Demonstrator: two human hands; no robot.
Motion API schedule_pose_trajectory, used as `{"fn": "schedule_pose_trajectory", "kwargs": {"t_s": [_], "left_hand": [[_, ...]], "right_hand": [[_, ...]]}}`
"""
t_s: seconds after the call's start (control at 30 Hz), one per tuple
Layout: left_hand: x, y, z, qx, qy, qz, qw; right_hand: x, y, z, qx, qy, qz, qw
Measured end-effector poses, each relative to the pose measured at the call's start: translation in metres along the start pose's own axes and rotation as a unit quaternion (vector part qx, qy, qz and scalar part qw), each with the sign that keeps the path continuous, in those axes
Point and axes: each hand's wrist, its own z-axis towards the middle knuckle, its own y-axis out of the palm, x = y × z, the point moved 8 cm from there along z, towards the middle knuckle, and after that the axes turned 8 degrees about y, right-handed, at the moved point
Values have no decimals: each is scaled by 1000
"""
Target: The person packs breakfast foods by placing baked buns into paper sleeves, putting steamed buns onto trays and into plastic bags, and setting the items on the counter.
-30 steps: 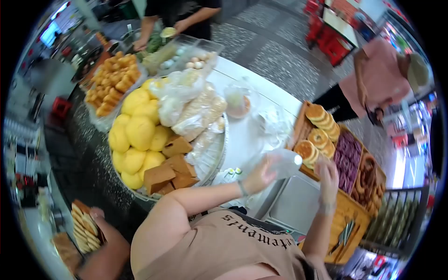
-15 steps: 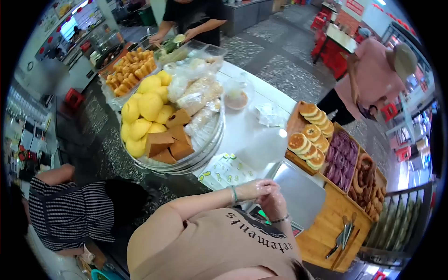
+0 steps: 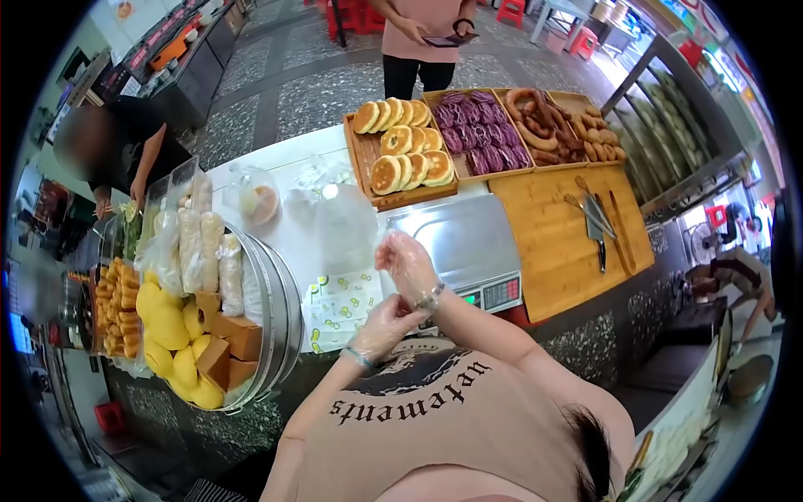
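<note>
Both my hands wear thin clear plastic gloves. My left hand (image 3: 385,326), with a teal band at its wrist, pinches the cuff of the right plastic glove (image 3: 422,293) beside a dark bracelet (image 3: 431,298). My right hand (image 3: 406,261) is raised with its fingers curled together, and I see nothing in them. It hovers in front of a scale (image 3: 456,230) with a steel pan and a keypad. Under and left of my hands lies a green-and-yellow patterned paper sheet (image 3: 343,305) on the white table.
Left stands a steamer (image 3: 288,326) with yellow buns and brown cake pieces. Beyond the scale are trays of pancakes (image 3: 401,167), purple rolls (image 3: 477,130) and brown twisted pastries (image 3: 544,125). A knife (image 3: 600,243) and tongs lie on a wooden board (image 3: 544,243). A person (image 3: 422,50) holds a phone opposite.
My view has swung right toward the trays and scale. My hands were clasped together; now my left hand is down at my right wrist. The person opposite now appears straight ahead.
</note>
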Motion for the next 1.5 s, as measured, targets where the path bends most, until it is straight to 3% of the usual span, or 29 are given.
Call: {"fn": "schedule_pose_trajectory", "kwargs": {"t_s": [0.07,0.17,0.2,0.3,0.5,0.57,0.6,0.63,0.67,0.7,0.73,0.8,0.83,0.87,0.9,0.97,1.03,1.13,1.17,1.23,1.27,1.3,1.37,1.4,1.43,1.47,1.5], "left_hand": [[23,0,1,18,83,74,994],[22,-11,-1,34,91,159,983],[31,-12,-2,46,151,201,967],[50,-9,-6,26,185,273,944],[64,-3,-10,-77,240,330,910],[84,-1,-20,-75,321,300,895],[98,-5,-26,-4,375,308,875],[104,2,-24,-18,379,303,874],[114,0,-22,58,376,390,839],[123,-2,-23,135,369,470,791],[121,4,-17,96,354,486,793],[105,8,-11,52,338,500,796],[93,9,-7,25,310,521,795],[90,9,-7,29,324,512,795],[87,11,-5,25,331,512,792],[78,9,-1,25,320,488,812],[77,13,-2,30,363,505,782],[71,19,-3,4,365,458,810],[68,19,-4,9,366,462,808],[66,26,-7,-6,385,434,815],[67,27,-7,-19,381,409,829],[71,25,-8,-13,381,411,828],[71,19,-2,-47,338,310,888],[63,13,2,-77,286,241,924],[64,6,-1,-73,287,242,924],[51,-9,1,-51,188,7,981],[38,-16,1,-28,79,-228,970]], "right_hand": [[-6,5,7,6,-48,-2,999],[-14,4,11,24,-72,13,997],[-16,3,12,15,-71,20,997],[-18,4,12,67,-68,33,995],[-9,0,16,121,-23,20,992],[-2,-15,23,140,-27,-2,990],[9,-28,34,124,-7,-126,984],[15,-38,39,111,12,-248,962],[15,-29,26,89,-8,-337,937],[28,-29,27,39,-73,-383,920],[45,-31,31,-10,-136,-428,893],[83,-47,37,-34,27,-209,977],[81,-54,32,-24,19,-208,978],[73,-55,28,5,-38,-409,912],[66,-52,25,33,-92,-590,802],[68,-58,22,33,-123,-609,783],[64,-52,20,22,-158,-631,759],[52,-64,19,102,-66,-574,810],[51,-63,20,97,-69,-575,810],[47,-81,18,197,-53,-440,874],[40,-81,17,207,-101,-424,876],[41,-82,16,201,-102,-425,877],[35,-69,7,152,-86,-354,919],[39,-69,10,135,-136,-394,899],[36,-65,6,131,-136,-396,899],[45,-62,5,91,-27,-296,950],[56,-54,-1,49,84,-190,977]]}}
